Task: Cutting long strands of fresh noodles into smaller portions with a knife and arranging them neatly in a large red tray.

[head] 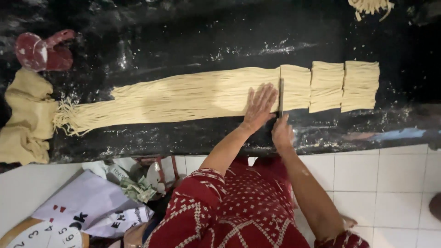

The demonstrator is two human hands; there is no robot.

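A long band of pale raw noodles (183,96) lies across the black floured worktop (193,41). My left hand (259,106) presses flat on the noodles, fingers spread, just left of a knife (281,97). My right hand (281,132) grips the knife's handle, and the blade stands across the band. To the right of the blade lie three cut blocks of noodles (326,86) side by side.
A red scoop (43,50) and a yellowish cloth (27,115) sit at the worktop's left end. More noodles (370,6) lie at the top right. Below the worktop are white floor tiles (390,183), paper and bags (92,202), and a clock face (41,236).
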